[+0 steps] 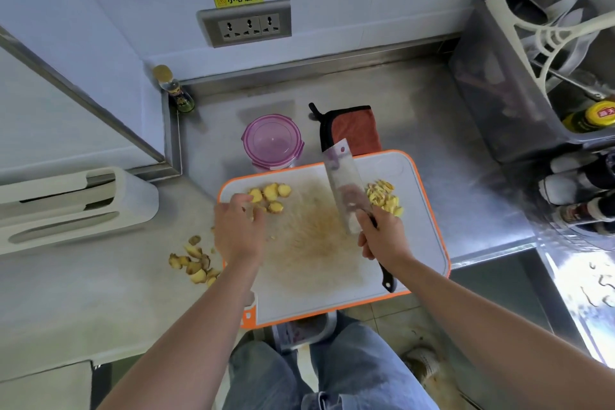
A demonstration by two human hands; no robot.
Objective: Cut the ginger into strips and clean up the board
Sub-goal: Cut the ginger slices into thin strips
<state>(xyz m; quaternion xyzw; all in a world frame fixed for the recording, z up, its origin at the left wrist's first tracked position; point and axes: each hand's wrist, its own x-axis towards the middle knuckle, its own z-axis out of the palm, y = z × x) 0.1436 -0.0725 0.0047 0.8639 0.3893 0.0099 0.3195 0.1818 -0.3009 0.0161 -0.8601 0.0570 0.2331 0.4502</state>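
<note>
A white cutting board (419, 233) with an orange rim lies on the steel counter. Several yellow ginger slices (271, 193) sit at its far left. My left hand (238, 230) reaches over them with fingers curled down; whether it pinches a slice is hidden. A heap of cut ginger strips (384, 198) lies at the far right of the board. My right hand (382, 236) grips the black handle of a cleaver (342, 183), its blade lifted and pointing away between the two piles. Ginger peelings (194, 261) lie on the counter left of the board.
A round container with a purple lid (273, 141) and an orange cloth (354, 128) sit behind the board. A white knife block (76, 206) lies at the left, a small bottle (176, 90) in the corner. A grey rack (509, 76) with bottles stands at the right.
</note>
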